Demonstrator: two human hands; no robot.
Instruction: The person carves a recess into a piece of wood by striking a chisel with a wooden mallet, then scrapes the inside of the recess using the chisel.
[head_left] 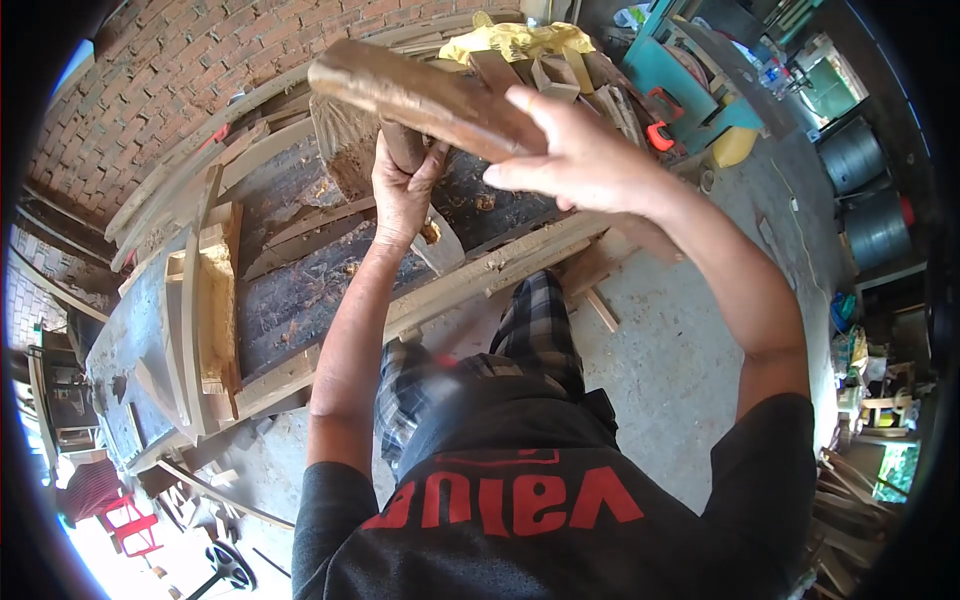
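Note:
A thick brown piece of wood (430, 98) is raised above the workbench, slanting from upper left to lower right. My right hand (580, 155) is at its right end, thumb and fingers spread around that end. Below its left half, my left hand (405, 190) is wrapped round a short brown wooden handle (403, 147). Beneath the left hand, a pale flat wooden piece (437, 243) with a hole leans at the bench edge. Behind the left hand stands a rough wooden block (343, 145). Whether the handle joins the raised wood is hard to tell.
The dark workbench (290, 290) carries wood chips and long boards. A hollowed yellowish wooden piece (217, 310) lies at its left. Further off are a yellow bag (515, 40), an orange tape measure (660, 136) and a teal machine (650, 75). Metal drums (875, 230) stand at right.

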